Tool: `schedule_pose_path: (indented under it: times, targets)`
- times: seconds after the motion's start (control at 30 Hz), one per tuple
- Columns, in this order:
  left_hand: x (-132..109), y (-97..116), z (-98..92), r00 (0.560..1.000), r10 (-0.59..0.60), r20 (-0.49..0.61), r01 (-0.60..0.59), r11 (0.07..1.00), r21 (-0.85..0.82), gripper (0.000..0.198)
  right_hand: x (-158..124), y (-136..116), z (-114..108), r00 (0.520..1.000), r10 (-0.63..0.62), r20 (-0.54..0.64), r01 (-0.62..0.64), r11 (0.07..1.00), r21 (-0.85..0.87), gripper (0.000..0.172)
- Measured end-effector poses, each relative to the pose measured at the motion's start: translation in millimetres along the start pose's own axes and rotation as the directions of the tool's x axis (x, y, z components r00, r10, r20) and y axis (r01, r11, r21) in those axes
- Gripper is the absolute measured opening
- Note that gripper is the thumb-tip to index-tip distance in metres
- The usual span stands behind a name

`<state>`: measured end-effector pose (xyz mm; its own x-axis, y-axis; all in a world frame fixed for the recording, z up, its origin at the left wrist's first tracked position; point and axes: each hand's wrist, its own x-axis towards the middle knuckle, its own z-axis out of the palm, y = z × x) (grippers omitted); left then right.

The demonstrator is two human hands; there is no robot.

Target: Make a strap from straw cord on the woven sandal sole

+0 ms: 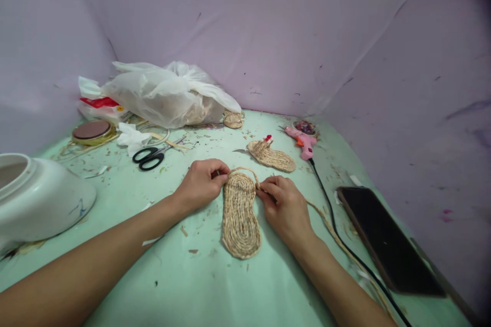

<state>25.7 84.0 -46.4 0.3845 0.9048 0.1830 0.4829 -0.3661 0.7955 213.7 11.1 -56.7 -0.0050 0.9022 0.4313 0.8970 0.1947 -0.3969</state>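
Note:
A woven straw shoe sole (240,219) lies flat on the green table (192,286) in front of me. My left hand (201,183) is closed, its fingers pinching the sole's upper left edge. My right hand (286,204) is closed on a braided straw cord (326,222) that loops over the sole's top and trails off to the right. A second, smaller woven sole (271,156) with a red bit on it lies just beyond.
Black scissors (150,157), a pink glue gun (303,142) with its black cable (345,245), a dark phone (387,240), a white ceramic vessel (38,196), a plastic bag (169,93), a round tin (92,131) and straw scraps lie about. Pale walls enclose the table.

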Motion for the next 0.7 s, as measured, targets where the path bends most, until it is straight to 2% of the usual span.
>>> schedule_pose_path:
  times: [0.17,0.37,0.7]
  targets:
    - [-2.9,3.4,-0.7,0.997,0.055,-0.055,-0.053,0.998,0.033,0.01,0.7,-3.1,-0.2,1.0,0.03,-0.009,-0.03,1.0,-0.003,0.018]
    - [-3.0,2.9,-0.9,1.0,0.007,-0.006,-0.007,0.999,0.044,0.01,0.2,-3.8,-5.0,0.997,0.079,0.005,-0.079,0.995,0.059,0.007]
    - [-1.0,2.6,-8.3,0.994,-0.039,0.106,0.038,0.999,0.013,0.01,-0.6,-2.5,-2.6,0.999,0.048,0.004,-0.048,0.994,0.094,0.011]
